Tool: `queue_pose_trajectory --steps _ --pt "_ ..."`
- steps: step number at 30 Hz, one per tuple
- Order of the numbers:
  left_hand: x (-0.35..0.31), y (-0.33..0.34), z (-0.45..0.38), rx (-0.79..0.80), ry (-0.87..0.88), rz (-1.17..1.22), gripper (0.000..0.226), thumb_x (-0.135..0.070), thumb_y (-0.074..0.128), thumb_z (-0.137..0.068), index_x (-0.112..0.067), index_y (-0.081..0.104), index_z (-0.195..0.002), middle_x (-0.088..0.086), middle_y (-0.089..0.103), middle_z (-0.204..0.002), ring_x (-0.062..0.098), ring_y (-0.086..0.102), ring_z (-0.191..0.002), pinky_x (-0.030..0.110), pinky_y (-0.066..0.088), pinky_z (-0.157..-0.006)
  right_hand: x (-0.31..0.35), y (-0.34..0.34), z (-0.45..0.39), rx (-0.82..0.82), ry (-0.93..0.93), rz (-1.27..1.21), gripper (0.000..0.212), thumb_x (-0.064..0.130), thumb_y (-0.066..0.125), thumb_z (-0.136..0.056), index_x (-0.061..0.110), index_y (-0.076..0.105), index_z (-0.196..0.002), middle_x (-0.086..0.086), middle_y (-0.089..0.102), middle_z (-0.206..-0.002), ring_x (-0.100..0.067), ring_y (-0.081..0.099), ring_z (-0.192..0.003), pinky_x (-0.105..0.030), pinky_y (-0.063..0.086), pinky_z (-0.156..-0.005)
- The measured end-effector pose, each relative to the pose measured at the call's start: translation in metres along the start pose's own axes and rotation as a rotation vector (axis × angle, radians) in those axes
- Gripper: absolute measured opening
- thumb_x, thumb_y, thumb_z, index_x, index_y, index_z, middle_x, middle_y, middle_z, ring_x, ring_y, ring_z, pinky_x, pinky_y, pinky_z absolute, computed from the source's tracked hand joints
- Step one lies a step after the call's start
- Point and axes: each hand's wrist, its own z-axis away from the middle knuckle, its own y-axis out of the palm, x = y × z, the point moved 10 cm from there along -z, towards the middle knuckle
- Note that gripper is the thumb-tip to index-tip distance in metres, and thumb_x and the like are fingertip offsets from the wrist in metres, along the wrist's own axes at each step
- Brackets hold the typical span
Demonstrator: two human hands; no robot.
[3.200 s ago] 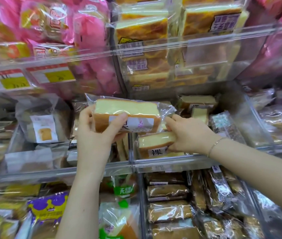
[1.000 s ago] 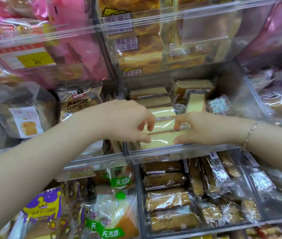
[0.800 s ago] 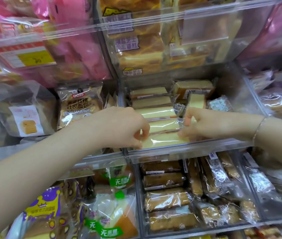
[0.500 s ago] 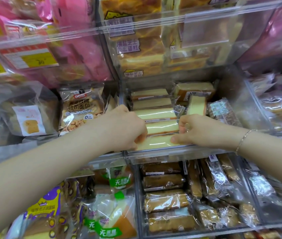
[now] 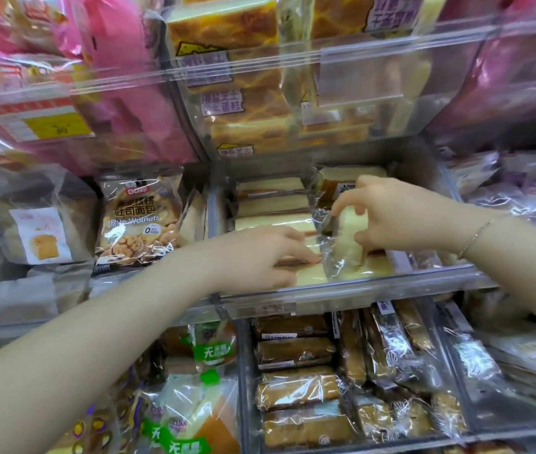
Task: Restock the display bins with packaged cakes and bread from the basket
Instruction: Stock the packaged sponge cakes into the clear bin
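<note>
Below both hands, brown wrapped cakes (image 5: 296, 388) fill the lowest clear bin. Just above, the left hand (image 5: 253, 257) lies flat, fingers straight and together, pressing on the pale sponge cakes (image 5: 273, 204) lined up in the middle display bin (image 5: 342, 290). Just to its right, the right hand (image 5: 391, 214), a bracelet (image 5: 476, 234) at its wrist, pinches a wrapped sponge cake (image 5: 345, 234) standing on end among that row. Left of the left hand stands a bag of walnut bread (image 5: 138, 221). Beyond both hands, cheese cakes (image 5: 227, 70) stack in the top bin.
</note>
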Motion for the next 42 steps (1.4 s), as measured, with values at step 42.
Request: queue_pose_trajectory --steps 42 --pt "0.045 -0.048 0.033 -0.877 -0.192 1.012 0.063 -0.03 0.081 -0.059 -0.042 0.047 -0.111 -0.019 0.068 -0.099 0.001 0.066 -0.094 0.024 0.055 -0.074 -0.052 0.029 0.013 -0.026 0.242 -0.436 0.095 0.032 0.081 -0.065 0.025 0.027 -0.143 0.0 0.038 -0.127 -0.021 0.044 -0.118 -0.028 0.042 -0.093"
